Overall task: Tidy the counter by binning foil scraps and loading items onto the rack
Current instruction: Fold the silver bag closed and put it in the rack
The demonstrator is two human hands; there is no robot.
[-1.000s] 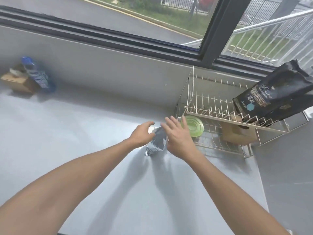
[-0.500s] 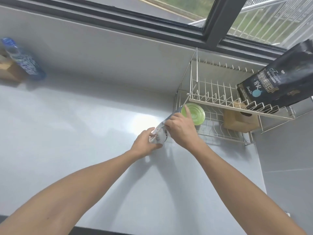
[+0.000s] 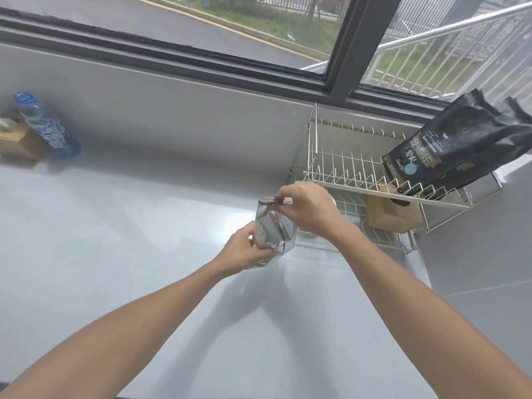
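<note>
Foil pouch [image 3: 273, 226], silvery and creased, held upright just above the grey table [image 3: 115, 240], long axis near vertical, top edge tilted slightly toward the rack. Gripped low down by the left hand [image 3: 244, 249], fingers curled round the pouch's base and left side. Pinched at its top strip by the right hand [image 3: 311, 208], thumb and fingertips closed on the dark reddish seal band. Both forearms reaching in from the near edge, meeting at the pouch.

Just right of the hands, a two-tier wire dish rack [image 3: 359, 180] against the wall below the window. On the upper tier, a black coffee bag [image 3: 454, 151] leaning back to the right, printed face toward the camera, long axis tilted up and right. On the lower tier, a small brown cardboard box [image 3: 394, 217], partly under the upper shelf. Something pale behind the right hand, mostly hidden, cannot tell what.

Far left, near the wall, a blue-labelled plastic bottle [image 3: 46, 125] leaning against another brown box [image 3: 17, 142], well apart from the pouch.
</note>
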